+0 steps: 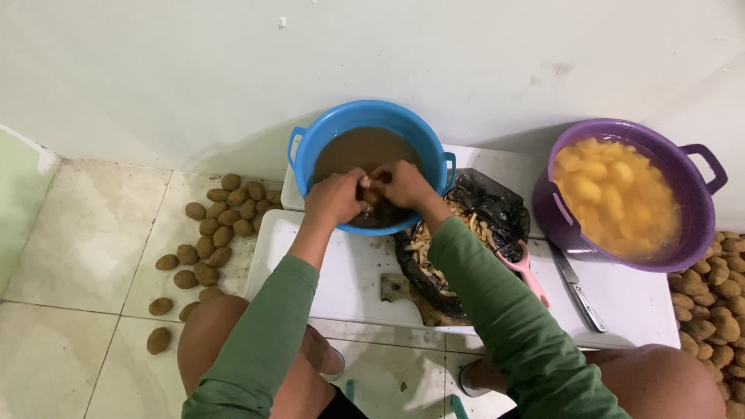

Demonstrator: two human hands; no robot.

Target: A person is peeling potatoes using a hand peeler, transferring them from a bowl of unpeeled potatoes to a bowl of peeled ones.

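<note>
My left hand (335,197) and my right hand (403,185) meet over the near side of a blue tub (330,128) of murky brown water. Between them they grip a small brown potato (372,193), just above the water. Both arms wear green sleeves. The tub stands on a low white board (349,271) in front of my knees.
A purple tub (691,233) of peeled yellow potatoes in water stands at the right. A black bag (489,209) of peelings, a pink-handled peeler (528,271) and a knife (578,291) lie on the board. Unpeeled potatoes are piled on the tiled floor at left (213,233) and at far right (718,302).
</note>
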